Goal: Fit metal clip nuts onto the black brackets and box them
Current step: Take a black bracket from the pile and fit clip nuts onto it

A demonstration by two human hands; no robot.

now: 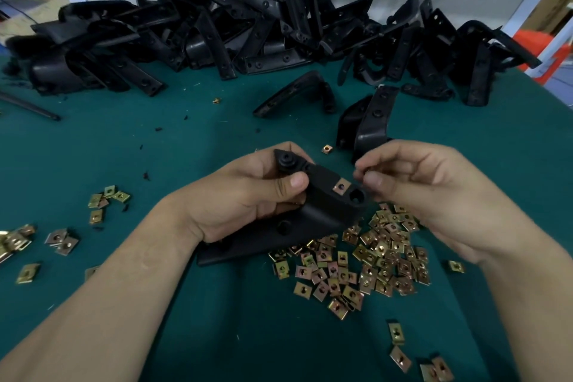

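A black moulded plastic bracket is held at centre frame by the left hand, fingers curled round it and thumb pressed on top. The right hand is pinched thumb to forefinger; whether anything is held cannot be told. A further nut could be pushed on skewed or dropped into the heap of brass-coloured clip nuts on the green surface, should the grip slip. The bracket's long axis is laid from lower left to right, the end with one seated square clip nut pointed at the right hand.
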